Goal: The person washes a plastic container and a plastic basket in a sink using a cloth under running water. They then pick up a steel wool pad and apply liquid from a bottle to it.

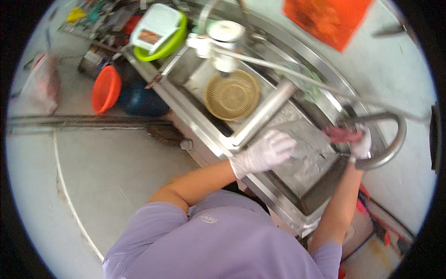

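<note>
Both my hands wear thin whitish gloves. My left hand (267,152) is over the near side of the right sink basin (299,193), beside the metal divider. Its fingers are loosely bent and apart, with nothing visible in them. At the basin's far right, my right hand (362,144) grips a dark red item (343,135); blur hides whether it is cloth or meat. A curved metal faucet pipe (397,146) arcs around that hand and crosses in front of the wrist. Something shiny and clear, water or plastic film, covers part of the basin floor.
A tan slotted basket (232,96) sits in the left basin below a white water filter (225,38). A lime-green basin (156,52) with a white lid (156,28) stands beyond. An orange basket (106,89) is by the floor at left. Orange plastic (325,21) hangs at upper right.
</note>
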A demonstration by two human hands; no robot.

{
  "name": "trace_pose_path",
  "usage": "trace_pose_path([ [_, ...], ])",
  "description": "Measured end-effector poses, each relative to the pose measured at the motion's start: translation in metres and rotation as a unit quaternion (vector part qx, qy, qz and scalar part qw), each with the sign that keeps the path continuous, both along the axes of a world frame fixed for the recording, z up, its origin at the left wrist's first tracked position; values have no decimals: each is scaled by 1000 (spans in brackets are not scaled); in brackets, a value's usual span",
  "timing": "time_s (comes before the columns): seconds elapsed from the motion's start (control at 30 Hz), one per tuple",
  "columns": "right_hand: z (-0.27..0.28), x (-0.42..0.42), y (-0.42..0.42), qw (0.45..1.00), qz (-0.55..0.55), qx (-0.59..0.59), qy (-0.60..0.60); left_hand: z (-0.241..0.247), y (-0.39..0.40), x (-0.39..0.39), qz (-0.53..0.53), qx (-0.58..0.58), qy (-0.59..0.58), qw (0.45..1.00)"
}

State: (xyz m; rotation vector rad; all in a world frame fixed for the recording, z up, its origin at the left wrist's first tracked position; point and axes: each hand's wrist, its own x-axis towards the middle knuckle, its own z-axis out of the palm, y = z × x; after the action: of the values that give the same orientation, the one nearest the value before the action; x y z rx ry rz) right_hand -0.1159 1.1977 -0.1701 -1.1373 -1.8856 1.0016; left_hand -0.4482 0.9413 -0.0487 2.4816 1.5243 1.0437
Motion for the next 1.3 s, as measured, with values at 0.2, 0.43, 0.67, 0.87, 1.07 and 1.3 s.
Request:
trace_pose_path([
  [0.2,12,-12,14,788,-122,-449,403,29,-14,-22,-11,63,0,998],
  [0.43,51,-42,-108,850,-144,-371,345,47,-38,-49,-18,77,35,996],
  [0.67,67,-44,-221,860,-267,-335,276,47,-39,-92,-70,125,-1,990],
  [0.87,91,-75,-313,827,-382,-328,250,72,-49,-190,-96,164,-38,981],
  [1.07,128,-180,-338,824,-418,-296,243,92,-102,-367,77,170,-83,979],
  [1.3,125,-212,-308,859,-384,-306,144,153,-172,-574,472,307,105,820],
])
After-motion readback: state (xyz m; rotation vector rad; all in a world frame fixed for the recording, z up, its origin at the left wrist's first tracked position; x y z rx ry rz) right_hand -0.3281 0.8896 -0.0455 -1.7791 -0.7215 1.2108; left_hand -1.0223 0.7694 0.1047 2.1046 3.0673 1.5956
